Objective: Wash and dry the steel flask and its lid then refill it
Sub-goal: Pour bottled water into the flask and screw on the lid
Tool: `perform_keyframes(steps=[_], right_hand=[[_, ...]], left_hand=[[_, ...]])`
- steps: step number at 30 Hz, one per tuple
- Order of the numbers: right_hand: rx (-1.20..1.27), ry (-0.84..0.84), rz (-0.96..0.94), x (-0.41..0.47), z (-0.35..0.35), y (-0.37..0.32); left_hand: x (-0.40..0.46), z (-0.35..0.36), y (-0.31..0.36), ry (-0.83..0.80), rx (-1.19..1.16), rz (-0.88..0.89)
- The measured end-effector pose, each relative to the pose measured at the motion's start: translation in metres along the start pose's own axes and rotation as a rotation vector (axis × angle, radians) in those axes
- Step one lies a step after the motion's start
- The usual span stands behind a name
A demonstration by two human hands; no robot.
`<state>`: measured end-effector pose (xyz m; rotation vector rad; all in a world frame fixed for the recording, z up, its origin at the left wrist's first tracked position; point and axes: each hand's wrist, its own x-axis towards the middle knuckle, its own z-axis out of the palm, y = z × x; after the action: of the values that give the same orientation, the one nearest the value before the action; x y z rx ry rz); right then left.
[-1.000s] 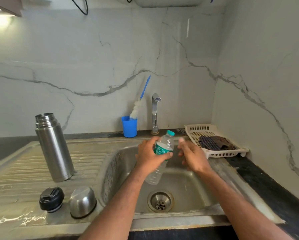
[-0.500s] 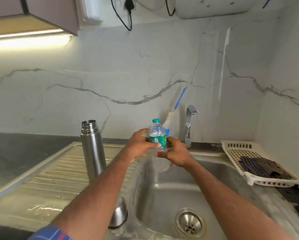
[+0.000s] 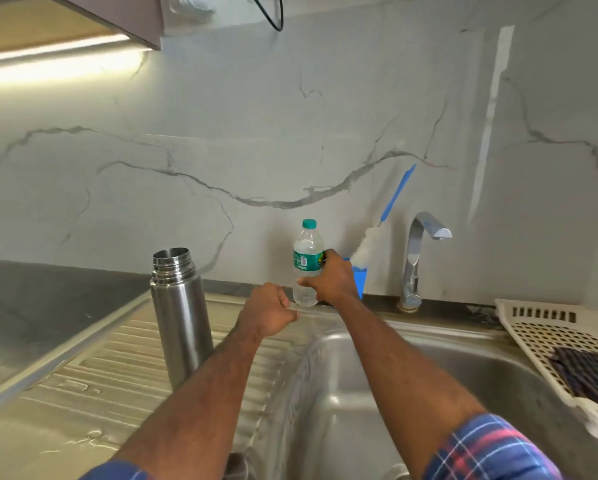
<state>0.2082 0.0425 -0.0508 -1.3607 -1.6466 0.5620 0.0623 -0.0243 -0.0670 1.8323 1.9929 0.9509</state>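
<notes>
Nothing readable from my end, honestly. The water bottle (image 3: 307,258) has a green label with some print on it, but it's way too small and blurry to make out.

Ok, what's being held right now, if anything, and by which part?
The right hand grips the plastic water bottle round its lower body, below the green label. The left hand is curled and holds nothing.

We see bare drainboard (image 3: 124,372) left of the flask (image 3: 181,317); bottle (image 3: 307,265), blue cup (image 3: 359,277) and tap (image 3: 416,261) crowd the back edge.
</notes>
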Motion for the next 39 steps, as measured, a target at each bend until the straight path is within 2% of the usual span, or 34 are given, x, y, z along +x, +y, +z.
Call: perform_keyframes(steps=[6,13,28,33,39], right_hand=[[-0.131,-0.003,0.042,0.013,0.033,0.007],[-0.203,0.026,0.051,0.018,0.033,0.004],[-0.206,0.132,-0.045,-0.022,0.004,-0.009],[-0.281,0.039,-0.127,-0.065,-0.015,-0.013],[-0.256,-0.129,-0.226,-0.141,-0.044,-0.039]], left_hand=[[0.011,0.01,-0.011,-0.023,0.021,-0.051],[0.017,0.011,-0.018,-0.009,-0.005,-0.082],[-0.013,-0.003,0.002,-0.024,-0.094,0.027],[-0.052,-0.022,0.014,-0.068,-0.117,0.072],[-0.114,-0.065,0.026,-0.141,-0.115,0.161]])
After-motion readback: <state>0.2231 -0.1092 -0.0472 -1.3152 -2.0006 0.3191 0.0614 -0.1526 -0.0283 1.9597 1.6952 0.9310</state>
